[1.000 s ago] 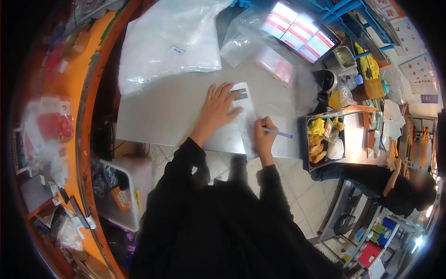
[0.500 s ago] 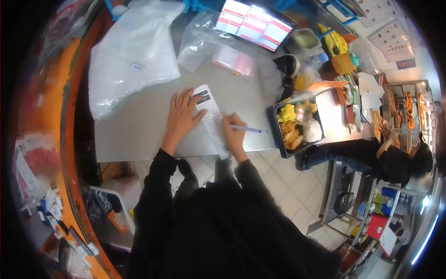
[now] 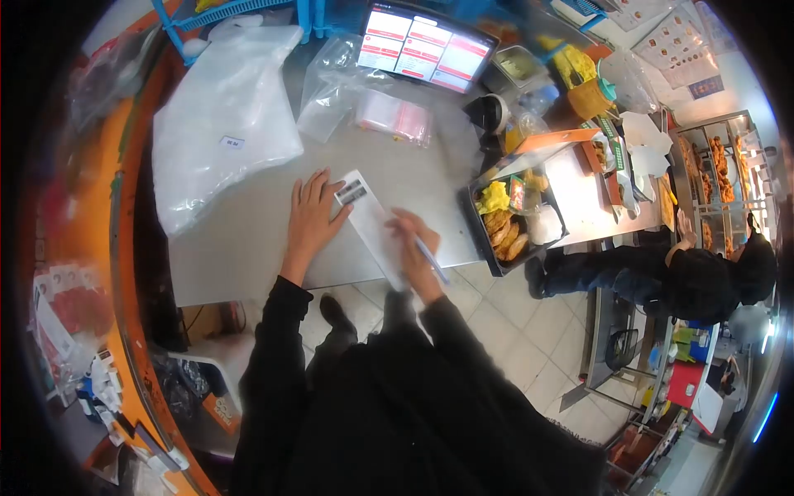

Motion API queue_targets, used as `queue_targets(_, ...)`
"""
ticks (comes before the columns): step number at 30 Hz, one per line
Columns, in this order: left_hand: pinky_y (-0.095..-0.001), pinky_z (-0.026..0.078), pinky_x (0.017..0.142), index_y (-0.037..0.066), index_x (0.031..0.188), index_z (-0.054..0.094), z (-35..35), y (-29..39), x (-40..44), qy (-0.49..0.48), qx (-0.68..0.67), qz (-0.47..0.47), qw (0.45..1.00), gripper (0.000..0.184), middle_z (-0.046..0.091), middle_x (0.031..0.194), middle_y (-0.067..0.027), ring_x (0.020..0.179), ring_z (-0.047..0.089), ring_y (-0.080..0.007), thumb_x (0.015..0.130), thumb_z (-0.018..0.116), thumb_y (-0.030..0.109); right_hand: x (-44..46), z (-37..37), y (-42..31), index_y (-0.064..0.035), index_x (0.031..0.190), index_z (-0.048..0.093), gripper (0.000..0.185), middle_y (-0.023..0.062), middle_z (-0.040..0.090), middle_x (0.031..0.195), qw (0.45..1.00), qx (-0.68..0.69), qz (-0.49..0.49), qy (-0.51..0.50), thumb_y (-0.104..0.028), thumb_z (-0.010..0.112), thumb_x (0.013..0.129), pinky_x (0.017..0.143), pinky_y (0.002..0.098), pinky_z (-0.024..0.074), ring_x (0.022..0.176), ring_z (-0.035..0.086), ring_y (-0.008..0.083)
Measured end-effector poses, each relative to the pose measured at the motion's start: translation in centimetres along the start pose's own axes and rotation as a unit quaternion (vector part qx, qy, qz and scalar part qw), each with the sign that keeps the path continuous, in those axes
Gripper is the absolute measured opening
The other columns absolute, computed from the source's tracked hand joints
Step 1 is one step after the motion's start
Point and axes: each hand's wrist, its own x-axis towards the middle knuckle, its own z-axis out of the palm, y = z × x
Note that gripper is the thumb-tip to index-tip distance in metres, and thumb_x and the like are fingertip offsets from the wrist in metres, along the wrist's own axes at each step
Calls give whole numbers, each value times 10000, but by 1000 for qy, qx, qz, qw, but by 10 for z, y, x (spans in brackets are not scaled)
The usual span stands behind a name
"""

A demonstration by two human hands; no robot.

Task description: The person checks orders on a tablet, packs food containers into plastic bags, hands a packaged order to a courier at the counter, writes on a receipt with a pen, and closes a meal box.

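Observation:
A long white receipt (image 3: 374, 234) with dark print at its top lies on the metal table (image 3: 240, 256), its lower end reaching the front edge. My left hand (image 3: 311, 221) rests flat with fingers spread, the fingertips and thumb at the receipt's upper left edge. Over the right side of the paper, my right hand (image 3: 420, 255) is closed around a pen (image 3: 432, 261) with a blue and white barrel. The pen's back end points down and right. Its tip is hidden by the fingers, so I cannot tell whether it touches the paper.
Right of my hands stands a black box (image 3: 494, 263) holding fried food and small packs. A screen (image 3: 426, 45) stands at the back, with plastic packets (image 3: 394, 117) before it. A large white plastic bag (image 3: 227, 107) covers the back left. Another person (image 3: 695, 277) works far right.
The pen has swung from nearly level to a steep slant in my right hand, and its fingers have shifted. My left hand stays by the receipt. The whole view has shifted slightly.

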Motion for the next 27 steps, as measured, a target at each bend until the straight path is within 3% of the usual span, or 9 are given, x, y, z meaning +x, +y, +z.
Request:
queue_targets(3,-446,176,1007,120,1101,493,-2,1,0,-15,-10,-11,1000,391,379,1252,-95,1195,322,-237,768,563,313,-13,-56,0,0,747,586,148,133,608,725,969,-102,-199,107,-102,496,807,612,296,447,669,570,253)
queue_targets(5,-446,176,1006,119,1101,493,-1,0,0,-12,-9,-9,1000,392,381,1247,-95,1194,322,-239,768,562,314,-19,-103,18,-6,819,551,181,121,601,788,961,-46,-139,235,-140,435,852,670,308,430,715,557,223)
queue_targets(9,-463,209,985,112,1082,505,0,1,1,11,-5,1,1000,398,405,1211,-90,1177,338,-240,745,590,307,-20,-121,-2,-1,788,544,182,99,583,787,951,-142,-15,274,-149,461,856,742,318,406,801,535,202)
queue_targets(12,-468,203,991,153,1087,519,-2,4,2,16,-5,2,1000,347,413,1196,-87,1168,345,-248,760,576,255,-20,-120,16,-1,869,509,149,120,544,856,871,-418,-199,163,-148,506,845,825,325,361,907,492,207)
queue_targets(14,-474,200,992,173,1063,542,-8,8,1,8,0,26,1000,302,422,1184,-83,1162,350,-252,765,564,220,-15,-130,38,-14,986,435,223,158,485,968,843,-325,-194,383,-115,546,821,878,329,321,956,469,239)
queue_targets(16,-481,197,994,192,1038,565,-6,4,0,0,6,49,999,268,432,1173,-79,1155,354,-256,770,553,184,-18,-160,55,-28,1067,355,309,162,415,1072,832,-382,-133,381,-79,533,819,860,338,342,975,460,240)
queue_targets(18,-511,185,991,204,975,604,5,-2,-3,-53,-26,113,992,228,449,1154,-71,1148,358,-265,769,537,132,-18,-170,55,-31,1061,351,310,141,412,1069,924,-78,48,371,-55,529,809,832,331,364,984,452,219)
queue_targets(22,-537,187,980,181,954,616,2,2,-5,-37,-47,104,993,208,462,1138,-68,1150,356,-272,760,547,153,-21,-177,45,-93,1064,355,339,70,377,1141,908,114,151,374,-97,561,794,807,351,369,1003,432,178)
queue_targets(27,-542,164,980,155,1023,581,-12,18,-4,-63,-27,66,995,328,420,1194,-84,1175,325,-275,746,579,330,-28,-182,64,-117,1065,358,364,30,371,1162,903,158,129,379,-138,589,785,810,372,359,1030,407,164)
